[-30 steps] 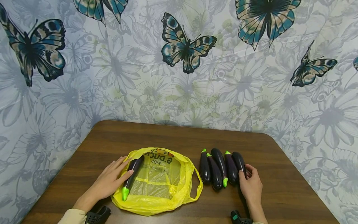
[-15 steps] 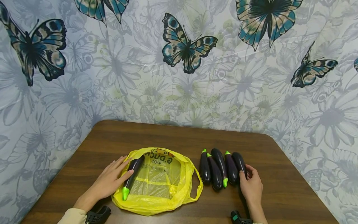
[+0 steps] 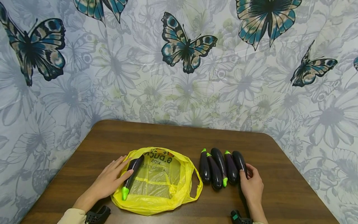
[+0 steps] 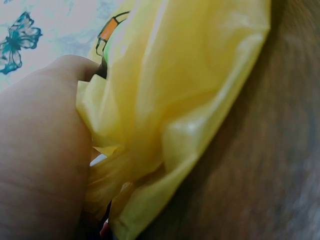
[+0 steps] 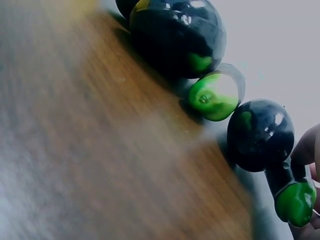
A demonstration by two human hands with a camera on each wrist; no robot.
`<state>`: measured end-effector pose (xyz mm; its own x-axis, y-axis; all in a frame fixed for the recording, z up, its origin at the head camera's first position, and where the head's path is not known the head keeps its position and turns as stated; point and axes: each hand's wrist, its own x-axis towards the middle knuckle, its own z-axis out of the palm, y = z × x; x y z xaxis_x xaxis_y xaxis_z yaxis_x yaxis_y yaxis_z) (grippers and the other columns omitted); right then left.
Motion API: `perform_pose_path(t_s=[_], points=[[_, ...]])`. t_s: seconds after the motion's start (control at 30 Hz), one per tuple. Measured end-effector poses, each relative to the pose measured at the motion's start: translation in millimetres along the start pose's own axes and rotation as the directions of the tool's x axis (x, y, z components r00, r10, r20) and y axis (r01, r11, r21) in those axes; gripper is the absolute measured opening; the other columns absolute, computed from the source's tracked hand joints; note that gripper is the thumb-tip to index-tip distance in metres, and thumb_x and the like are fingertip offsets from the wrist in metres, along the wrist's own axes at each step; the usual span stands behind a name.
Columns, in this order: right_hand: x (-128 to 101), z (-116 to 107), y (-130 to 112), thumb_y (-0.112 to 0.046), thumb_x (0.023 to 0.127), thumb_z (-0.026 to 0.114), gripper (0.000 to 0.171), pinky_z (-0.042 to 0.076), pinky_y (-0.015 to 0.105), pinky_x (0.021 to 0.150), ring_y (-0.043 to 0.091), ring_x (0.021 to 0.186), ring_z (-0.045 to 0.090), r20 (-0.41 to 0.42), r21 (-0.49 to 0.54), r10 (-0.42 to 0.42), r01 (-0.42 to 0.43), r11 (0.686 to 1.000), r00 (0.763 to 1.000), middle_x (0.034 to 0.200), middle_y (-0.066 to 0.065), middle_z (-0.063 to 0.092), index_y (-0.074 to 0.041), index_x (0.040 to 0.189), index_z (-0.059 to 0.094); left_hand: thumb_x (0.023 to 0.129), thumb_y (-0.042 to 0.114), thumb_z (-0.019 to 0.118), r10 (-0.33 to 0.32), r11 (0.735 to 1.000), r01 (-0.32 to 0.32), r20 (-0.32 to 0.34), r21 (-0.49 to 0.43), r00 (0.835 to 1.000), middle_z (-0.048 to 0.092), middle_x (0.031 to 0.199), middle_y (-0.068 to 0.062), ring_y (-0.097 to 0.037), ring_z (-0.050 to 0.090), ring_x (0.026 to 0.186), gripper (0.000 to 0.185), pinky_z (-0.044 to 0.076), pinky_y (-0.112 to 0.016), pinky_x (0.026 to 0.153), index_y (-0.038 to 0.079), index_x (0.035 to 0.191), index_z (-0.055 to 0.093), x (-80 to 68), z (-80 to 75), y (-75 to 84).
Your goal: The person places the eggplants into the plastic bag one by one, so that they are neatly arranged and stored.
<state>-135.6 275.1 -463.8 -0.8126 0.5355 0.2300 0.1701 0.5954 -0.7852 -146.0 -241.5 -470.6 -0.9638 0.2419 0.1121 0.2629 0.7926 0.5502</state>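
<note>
Butterfly-patterned wall (image 3: 190,93) behind wooden table (image 3: 179,137)

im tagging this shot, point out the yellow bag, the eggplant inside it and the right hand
Yellow bag (image 3: 151,207): head view, front wall.
Eggplant inside (image 3: 135,165): head view, dark body.
Right hand (image 3: 252,184): head view, back of the hand.

The left sleeve (image 3: 72,217) is pale cream; beside it is a black, rounded device (image 3: 98,215) speckled with small dots. On the right, a second black device (image 3: 241,219) carries a small teal-green patch (image 3: 235,217), and a thin sliver of the right sleeve (image 3: 258,222) shows, also pale.
</note>
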Motion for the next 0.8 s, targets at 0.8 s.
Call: perform_pose_path(t_s=[0.8], points=[[-2.0,-1.1,-8.5,-0.020,0.101,0.062,0.041,0.033,-0.004,0.068,0.027,0.103,0.067,-0.072,0.046,-0.015,0.018,0.999,0.997,0.129,0.023,0.069,-0.006,0.139,0.063,0.106,0.058,0.046,-0.008,1.000,0.008,0.005,-0.003,1.000,0.029,0.167,-0.022,-0.048,0.022,0.153,0.069,0.016,-0.074,0.118,0.013,0.159,0.042,0.1,-0.3,-0.8]])
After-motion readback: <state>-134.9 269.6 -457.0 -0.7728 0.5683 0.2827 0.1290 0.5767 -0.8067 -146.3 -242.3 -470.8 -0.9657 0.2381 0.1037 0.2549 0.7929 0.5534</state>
